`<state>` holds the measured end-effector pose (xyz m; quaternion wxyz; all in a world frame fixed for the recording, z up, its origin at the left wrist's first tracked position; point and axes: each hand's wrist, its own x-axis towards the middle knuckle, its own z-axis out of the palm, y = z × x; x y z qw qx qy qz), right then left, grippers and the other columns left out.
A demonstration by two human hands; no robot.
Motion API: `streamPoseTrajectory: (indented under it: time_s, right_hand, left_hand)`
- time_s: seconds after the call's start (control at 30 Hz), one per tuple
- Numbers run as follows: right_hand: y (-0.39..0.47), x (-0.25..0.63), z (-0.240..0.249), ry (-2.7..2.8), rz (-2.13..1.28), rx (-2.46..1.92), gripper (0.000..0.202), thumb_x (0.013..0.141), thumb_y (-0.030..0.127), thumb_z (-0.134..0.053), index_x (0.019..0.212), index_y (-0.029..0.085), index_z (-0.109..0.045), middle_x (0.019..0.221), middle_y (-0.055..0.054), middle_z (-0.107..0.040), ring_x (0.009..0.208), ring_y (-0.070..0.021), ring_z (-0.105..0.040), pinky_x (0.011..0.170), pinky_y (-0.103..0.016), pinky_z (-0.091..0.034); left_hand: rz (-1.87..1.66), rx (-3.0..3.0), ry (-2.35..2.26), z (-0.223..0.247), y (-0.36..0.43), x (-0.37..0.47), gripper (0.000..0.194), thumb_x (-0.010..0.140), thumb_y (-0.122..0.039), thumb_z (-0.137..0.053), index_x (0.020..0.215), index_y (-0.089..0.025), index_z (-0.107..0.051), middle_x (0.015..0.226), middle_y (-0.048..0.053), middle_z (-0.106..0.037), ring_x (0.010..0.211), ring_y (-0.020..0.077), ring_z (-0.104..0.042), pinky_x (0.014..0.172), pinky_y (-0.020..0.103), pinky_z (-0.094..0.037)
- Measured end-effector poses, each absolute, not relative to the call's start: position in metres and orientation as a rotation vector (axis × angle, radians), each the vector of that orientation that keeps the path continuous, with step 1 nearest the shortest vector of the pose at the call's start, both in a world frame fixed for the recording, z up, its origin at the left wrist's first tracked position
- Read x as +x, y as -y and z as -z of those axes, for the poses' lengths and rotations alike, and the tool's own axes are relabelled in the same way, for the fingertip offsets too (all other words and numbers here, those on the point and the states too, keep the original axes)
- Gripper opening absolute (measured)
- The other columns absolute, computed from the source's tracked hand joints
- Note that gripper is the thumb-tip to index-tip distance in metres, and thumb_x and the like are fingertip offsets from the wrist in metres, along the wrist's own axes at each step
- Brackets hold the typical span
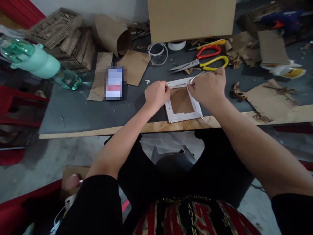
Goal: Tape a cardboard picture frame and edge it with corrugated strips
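Observation:
A small rectangular cardboard frame (184,116) with white strips along its borders lies near the table's front edge, its brown middle showing. My left hand (157,94) is closed at the frame's upper left corner, fingertips pressed on its edge. At the upper right corner, my right hand (208,87) is closed in a pinch on a thin white strip (195,77), which curves up from the frame's top side. The fingers partly cover both upper corners. Just beyond lie scissors (209,58) with red and yellow handles.
A phone (114,83) rests on corrugated cardboard at left, near a green bottle (44,62) and stacked cardboard pieces (75,49). Behind the hands are a clear ring-shaped roll (157,54) and a large cardboard box (192,19). A glue bottle (290,70) and twig-like pieces (251,101) are at right.

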<state>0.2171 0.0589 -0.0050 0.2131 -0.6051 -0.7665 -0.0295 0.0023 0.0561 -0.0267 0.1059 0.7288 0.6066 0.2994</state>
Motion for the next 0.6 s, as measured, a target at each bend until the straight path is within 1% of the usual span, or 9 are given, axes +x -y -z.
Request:
streamPoseTrajectory:
  time_s: [0.07, 0.13, 0.23, 0.27, 0.33, 0.4, 0.43, 0.5, 0.6]
  right_hand:
    - [-0.058, 0.213, 0.002, 2.13, 0.052, -1.689, 0.044, 0.09, 0.027, -0.076, 0.059, 0.022, -0.045, 0.058, -0.008, -0.062, 0.085, -0.0292, -0.072, 0.103, -0.063, -0.038]
    - [-0.055, 0.211, -0.007, 2.146, 0.027, -1.747, 0.035, 0.092, 0.028, -0.075, 0.063, 0.02, -0.058, 0.065, -0.011, -0.069, 0.087, -0.0298, -0.073, 0.105, -0.062, -0.038]
    - [-0.049, 0.211, -0.023, 2.169, 0.005, -1.829, 0.029, 0.101, 0.034, -0.067, 0.082, 0.015, -0.078, 0.08, -0.015, -0.077, 0.09, -0.0319, -0.073, 0.106, -0.062, -0.04]
    - [-0.047, 0.212, -0.027, 2.169, -0.004, -1.815, 0.031, 0.103, 0.036, -0.063, 0.088, 0.016, -0.081, 0.082, -0.014, -0.077, 0.091, -0.0324, -0.072, 0.106, -0.062, -0.041]
    - [-0.044, 0.215, -0.033, 2.169, -0.014, -1.718, 0.036, 0.108, 0.04, -0.056, 0.093, 0.021, -0.083, 0.08, -0.012, -0.076, 0.093, -0.0327, -0.07, 0.107, -0.062, -0.041]
    - [-0.042, 0.218, -0.035, 2.19, -0.022, -1.594, 0.04, 0.109, 0.043, -0.052, 0.09, 0.025, -0.082, 0.076, -0.009, -0.074, 0.092, -0.0319, -0.069, 0.109, -0.063, -0.039]
    - [-0.041, 0.218, -0.036, 2.215, -0.028, -1.536, 0.041, 0.11, 0.045, -0.051, 0.089, 0.026, -0.081, 0.075, -0.008, -0.073, 0.091, -0.031, -0.068, 0.109, -0.063, -0.038]
    - [-0.039, 0.216, -0.037, 2.277, -0.038, -1.455, 0.041, 0.109, 0.046, -0.052, 0.085, 0.026, -0.079, 0.075, -0.007, -0.073, 0.085, -0.0277, -0.066, 0.11, -0.062, -0.037]
    - [-0.036, 0.212, -0.039, 2.322, -0.043, -1.379, 0.042, 0.106, 0.044, -0.053, 0.079, 0.025, -0.077, 0.075, -0.004, -0.072, 0.073, -0.0211, -0.059, 0.108, -0.058, -0.037]
  left_hand:
    - [-0.848, 2.143, -1.825, 0.026, -0.056, 0.002, 0.017, 0.09, -0.021, -0.072, 0.074, -0.023, -0.07, 0.078, 0.007, -0.073, 0.088, 0.0291, -0.073, 0.099, 0.049, -0.062]
    - [-0.823, 2.138, -1.848, 0.026, -0.055, 0.001, 0.015, 0.092, -0.022, -0.072, 0.076, -0.023, -0.07, 0.081, 0.008, -0.074, 0.091, 0.0301, -0.074, 0.1, 0.049, -0.062]
    - [-0.871, 2.127, -1.84, 0.027, -0.058, -0.009, 0.004, 0.097, -0.027, -0.071, 0.098, -0.025, -0.075, 0.096, 0.008, -0.078, 0.106, 0.0317, -0.076, 0.106, 0.048, -0.061]
    - [-0.895, 2.121, -1.84, 0.026, -0.06, -0.014, 0.014, 0.099, -0.03, -0.071, 0.112, -0.027, -0.075, 0.106, 0.009, -0.079, 0.115, 0.0328, -0.075, 0.109, 0.048, -0.06]
    - [-0.909, 2.131, -1.836, 0.023, -0.063, -0.024, 0.042, 0.101, -0.038, -0.072, 0.141, -0.031, -0.065, 0.13, 0.013, -0.077, 0.138, 0.0364, -0.067, 0.117, 0.051, -0.056]
    - [-0.883, 2.208, -1.771, 0.013, -0.061, -0.028, 0.064, 0.1, -0.044, -0.074, 0.158, -0.034, -0.053, 0.153, 0.015, -0.068, 0.155, 0.0392, -0.054, 0.125, 0.056, -0.05]
    - [-0.868, 2.275, -1.698, 0.007, -0.058, -0.027, 0.068, 0.099, -0.045, -0.075, 0.162, -0.036, -0.05, 0.16, 0.014, -0.063, 0.16, 0.0392, -0.049, 0.128, 0.057, -0.047]
    - [-0.85, 2.433, -1.494, -0.007, -0.05, -0.02, 0.065, 0.102, -0.042, -0.07, 0.164, -0.04, -0.049, 0.168, 0.009, -0.059, 0.164, 0.0358, -0.046, 0.131, 0.056, -0.044]
    - [-0.828, 2.566, -1.322, -0.018, -0.036, -0.006, 0.043, 0.111, -0.032, -0.054, 0.153, -0.037, -0.063, 0.161, 0.007, -0.067, 0.154, 0.0314, -0.059, 0.127, 0.052, -0.048]
